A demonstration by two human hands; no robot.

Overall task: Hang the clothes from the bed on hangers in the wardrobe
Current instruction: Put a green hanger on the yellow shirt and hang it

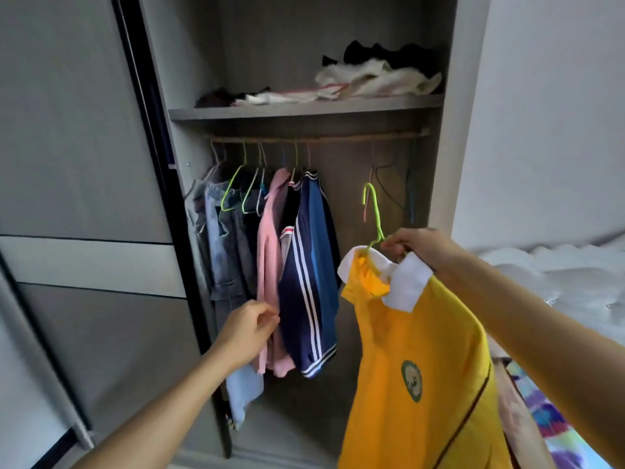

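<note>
A yellow polo shirt (419, 360) with a white collar hangs on a light green hanger (373, 214). My right hand (419, 247) grips that hanger just below its hook, holding it under the wardrobe rail (355, 135) at the open right part of the rail. My left hand (248, 330) hangs in front of the hung clothes with fingers loosely curled, holding nothing. On the rail's left half hang jeans (220, 238), a pink garment (270, 252) and a navy jacket with white stripes (311, 282), plus two bare green hangers (236, 194).
A shelf (304, 111) above the rail carries crumpled white and dark clothes. The grey sliding door (84, 198) stands at the left. The bed (558, 275) with white bedding lies at the right, with a colourful tie-dye cloth (548, 421) near the bottom right.
</note>
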